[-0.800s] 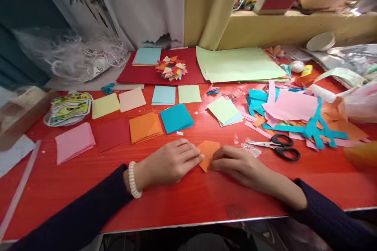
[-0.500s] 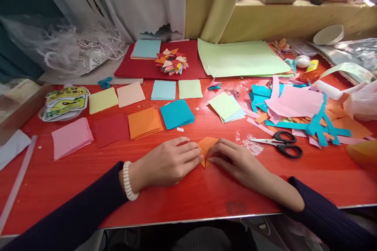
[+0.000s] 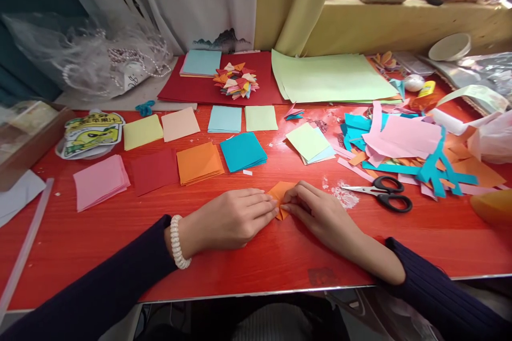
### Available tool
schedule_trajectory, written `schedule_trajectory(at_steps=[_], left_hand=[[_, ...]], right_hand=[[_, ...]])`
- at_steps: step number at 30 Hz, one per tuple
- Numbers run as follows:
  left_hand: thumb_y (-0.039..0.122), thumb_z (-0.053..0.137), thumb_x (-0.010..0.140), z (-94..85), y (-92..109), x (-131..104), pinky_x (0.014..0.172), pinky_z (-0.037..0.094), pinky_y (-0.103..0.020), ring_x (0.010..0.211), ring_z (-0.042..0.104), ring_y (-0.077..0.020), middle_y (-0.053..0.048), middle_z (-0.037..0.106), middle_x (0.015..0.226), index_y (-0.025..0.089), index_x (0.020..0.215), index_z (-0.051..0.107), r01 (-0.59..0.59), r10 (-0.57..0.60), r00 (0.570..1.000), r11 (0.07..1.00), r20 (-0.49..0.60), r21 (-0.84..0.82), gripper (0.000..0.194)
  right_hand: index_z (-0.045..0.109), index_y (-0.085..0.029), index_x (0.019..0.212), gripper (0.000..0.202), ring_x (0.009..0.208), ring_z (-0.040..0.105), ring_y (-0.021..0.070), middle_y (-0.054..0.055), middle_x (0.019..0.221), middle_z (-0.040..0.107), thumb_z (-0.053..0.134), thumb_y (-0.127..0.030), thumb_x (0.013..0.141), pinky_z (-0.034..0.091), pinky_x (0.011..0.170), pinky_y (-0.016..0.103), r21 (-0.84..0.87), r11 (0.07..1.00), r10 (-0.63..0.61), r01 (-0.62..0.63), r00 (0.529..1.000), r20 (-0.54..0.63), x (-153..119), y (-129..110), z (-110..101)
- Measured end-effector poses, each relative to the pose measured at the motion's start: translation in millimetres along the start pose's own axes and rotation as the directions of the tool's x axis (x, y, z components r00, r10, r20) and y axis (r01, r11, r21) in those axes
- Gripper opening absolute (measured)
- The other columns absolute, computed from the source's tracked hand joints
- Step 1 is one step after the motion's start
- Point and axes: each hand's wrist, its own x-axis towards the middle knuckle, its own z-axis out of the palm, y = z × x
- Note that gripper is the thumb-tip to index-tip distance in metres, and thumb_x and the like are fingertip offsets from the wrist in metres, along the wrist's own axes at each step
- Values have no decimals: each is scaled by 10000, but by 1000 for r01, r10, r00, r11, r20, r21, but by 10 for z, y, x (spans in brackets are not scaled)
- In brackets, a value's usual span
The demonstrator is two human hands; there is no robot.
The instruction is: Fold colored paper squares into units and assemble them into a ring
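Observation:
A small folded piece of orange paper (image 3: 282, 189) lies on the red table (image 3: 256, 256) between my hands. My left hand (image 3: 234, 218), with a pale coiled band on its wrist, presses the paper's left side with its fingers together. On the right side, my right hand (image 3: 320, 213) pinches the paper's near part between thumb and fingers. The lower tip of the paper shows between the fingertips; the rest is partly covered. Behind it sit stacks of orange sheets (image 3: 200, 163) and teal sheets (image 3: 243, 152).
Black-handled scissors (image 3: 384, 192) lie right of my right hand, near a heap of paper scraps (image 3: 404, 141). A folded paper ring (image 3: 236, 80) rests on red card at the back. Pink sheets (image 3: 100, 182) lie left.
The near point of the orange paper looks shorter now, and my right fingers have shifted slightly up and left on it. The whole view has moved slightly.

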Motion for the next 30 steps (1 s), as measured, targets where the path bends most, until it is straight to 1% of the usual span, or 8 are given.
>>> schedule_trajectory(at_steps=[4,9,14,18,20,24,27,30], left_hand=[[91,331,903,-28,9,4,927,479,-346,1012,590,-179,-83,641,1081,114,1088,592,-9,9,1000,1000,25,0,321],[100,375,904,-33,31,30,887,484,-372,1001,584,-204,-104,636,1062,90,1045,599,-62,59,998,994,34,92,265],[82,370,897,-34,68,36,858,498,-337,942,599,-187,-106,653,989,65,1010,601,-33,33,999,999,6,12,257],[88,350,901,-43,86,30,844,513,-333,946,606,-186,-104,664,951,72,969,608,-1,1,1000,1000,8,-23,267],[89,343,907,-48,86,31,835,519,-331,936,612,-179,-101,666,952,78,996,601,0,0,1000,1000,9,-22,273],[95,367,910,-55,82,37,826,527,-333,938,615,-180,-100,665,980,89,1075,580,-40,40,999,999,27,11,270],[85,382,903,-52,84,37,824,532,-341,938,617,-189,-104,665,979,84,1052,598,-62,61,998,997,33,43,262],[82,391,899,-43,93,38,817,537,-341,926,622,-192,-108,669,968,80,1029,611,-71,69,997,995,30,68,256]], right_hand=[[502,-189,842,43,721,542,143,20,847,570,482,-218,866,413,644,269,-11,1000,0,0,1000,3,-1,22,15],[495,-191,836,74,709,529,135,17,844,563,464,-243,878,407,632,265,-3,1000,10,-10,1000,21,10,14,-4],[492,-193,803,100,705,527,136,17,826,565,454,-244,881,404,621,263,18,999,43,-44,999,31,14,-20,-32],[489,-190,805,96,699,532,138,22,828,567,454,-241,878,408,621,262,-17,999,35,-35,999,23,24,-24,-15],[488,-189,810,85,700,538,140,26,829,568,458,-234,875,411,622,261,-40,999,28,-27,1000,15,26,-18,-1],[480,-190,807,77,690,547,138,32,824,568,450,-211,875,420,619,254,-96,995,-11,9,1000,-12,18,-7,14],[474,-191,809,77,677,546,136,35,823,571,440,-201,878,421,606,250,-143,989,-47,41,998,-36,14,-7,33],[476,-187,816,85,657,535,138,39,810,564,427,-207,882,415,592,257,-171,984,-51,41,997,-57,9,5,74]])
